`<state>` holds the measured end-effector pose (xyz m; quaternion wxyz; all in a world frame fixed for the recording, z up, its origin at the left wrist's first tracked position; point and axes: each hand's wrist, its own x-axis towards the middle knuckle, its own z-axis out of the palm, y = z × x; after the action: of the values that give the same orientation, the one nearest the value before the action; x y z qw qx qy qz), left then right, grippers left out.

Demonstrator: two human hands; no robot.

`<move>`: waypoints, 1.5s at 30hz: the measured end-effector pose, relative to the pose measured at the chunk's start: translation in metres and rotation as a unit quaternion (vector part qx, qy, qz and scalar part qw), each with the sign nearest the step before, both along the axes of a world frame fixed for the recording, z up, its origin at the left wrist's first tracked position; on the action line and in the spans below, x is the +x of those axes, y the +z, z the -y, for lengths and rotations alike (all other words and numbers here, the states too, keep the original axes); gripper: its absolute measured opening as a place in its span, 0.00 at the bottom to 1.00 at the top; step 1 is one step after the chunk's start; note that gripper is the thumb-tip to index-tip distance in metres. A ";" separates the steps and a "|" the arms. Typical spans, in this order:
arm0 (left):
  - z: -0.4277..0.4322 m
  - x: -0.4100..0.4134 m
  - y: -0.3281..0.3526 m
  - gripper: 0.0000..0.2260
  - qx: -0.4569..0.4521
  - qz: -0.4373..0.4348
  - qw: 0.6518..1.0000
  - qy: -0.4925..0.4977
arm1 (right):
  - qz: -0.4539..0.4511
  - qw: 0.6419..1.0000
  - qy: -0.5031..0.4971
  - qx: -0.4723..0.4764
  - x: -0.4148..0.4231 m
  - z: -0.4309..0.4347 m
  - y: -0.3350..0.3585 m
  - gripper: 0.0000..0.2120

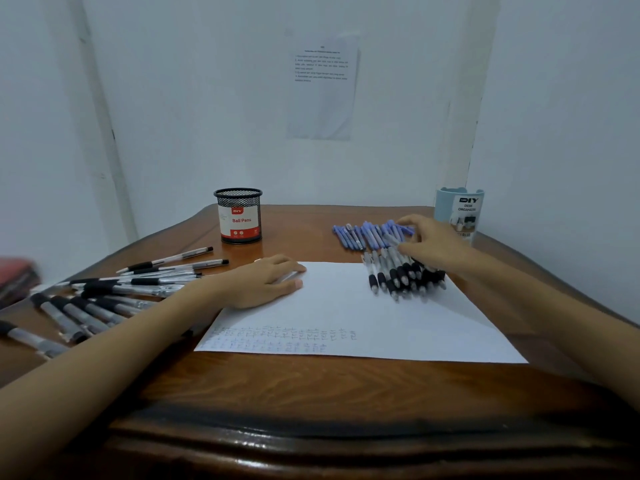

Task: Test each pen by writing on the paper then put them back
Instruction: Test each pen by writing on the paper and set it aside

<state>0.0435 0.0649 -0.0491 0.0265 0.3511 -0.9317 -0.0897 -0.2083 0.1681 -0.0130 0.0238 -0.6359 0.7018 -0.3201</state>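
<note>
Risk: I judge the black-grip pens (403, 277), heaped on the paper's (346, 306) far-right corner, could roll & scatter if the right hand (433, 247) rakes thru them, mixing w/ the blue pens (367, 233) just behind.
Right fingers (412, 249): bent over the heap, touching barrels; I can't tell if one pen is pinched.
Left hand (266, 282): flat, fingers relaxed, pressing the paper's far-left corner onto the tabletop (311, 386).
Holders: mesh cup (239, 216) beyond the left hand; blue organizer (457, 209) behind the right.
</note>
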 end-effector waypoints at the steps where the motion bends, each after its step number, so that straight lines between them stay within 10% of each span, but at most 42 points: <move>1: 0.000 0.000 0.000 0.22 0.000 0.002 1.000 0.001 | -0.025 1.000 -0.009 0.012 -0.003 0.000 -0.002 0.21; 20: 0.001 0.001 -0.001 0.35 -0.006 -0.007 1.000 -0.007 | -0.147 0.972 -0.132 0.130 0.003 0.024 -0.002 0.14; 25: 0.003 0.001 0.000 0.21 -0.027 -0.012 1.000 -0.005 | -0.264 0.949 -0.158 0.066 0.010 0.021 -0.001 0.15; 31: 0.006 0.025 0.023 0.17 -0.158 0.009 0.986 0.054 | -0.283 0.956 -0.080 0.002 0.046 0.025 -0.001 0.14; 45: 0.031 0.151 0.020 0.18 -0.076 -0.078 0.960 0.257 | -0.185 0.956 0.213 0.084 0.198 0.131 -0.018 0.18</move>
<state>0.1943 0.0343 -0.0295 0.1477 0.5674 -0.8093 -0.0358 -0.0107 0.0374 -0.0313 0.0146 -0.8147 0.5662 -0.1247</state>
